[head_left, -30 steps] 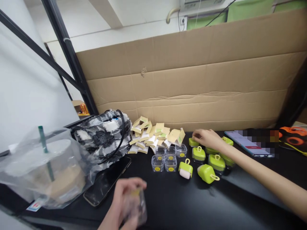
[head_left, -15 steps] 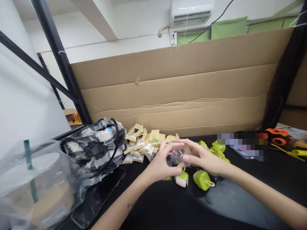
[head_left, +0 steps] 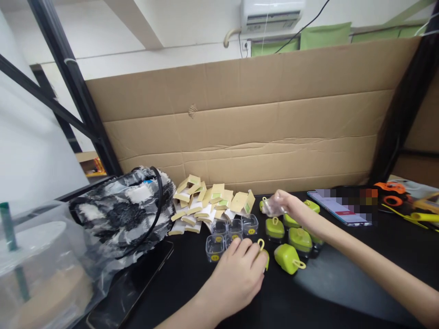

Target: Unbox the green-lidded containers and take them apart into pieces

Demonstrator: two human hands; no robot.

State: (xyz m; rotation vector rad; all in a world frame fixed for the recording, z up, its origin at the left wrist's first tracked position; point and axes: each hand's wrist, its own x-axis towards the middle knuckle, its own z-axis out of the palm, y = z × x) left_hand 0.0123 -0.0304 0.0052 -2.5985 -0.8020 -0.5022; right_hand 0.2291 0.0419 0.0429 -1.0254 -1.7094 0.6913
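Pick-up step, by the look: left hand [head_left: 240,274] curled onto roller [head_left: 264,257], lower centre. Case [head_left: 272,206] is pinched in right hand [head_left: 291,208], right of centre, above green pieces [head_left: 298,237]. Hands apart. Joining them would need case and roller squared up.

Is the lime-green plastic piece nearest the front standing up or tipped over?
Tipped over: the lime-green plastic piece lies on its side, loop pointing sideways.

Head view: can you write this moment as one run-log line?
left hand: covers green-capped piece | right hand: holds clear plastic case | nearby: green-lidded cases, clear boxes
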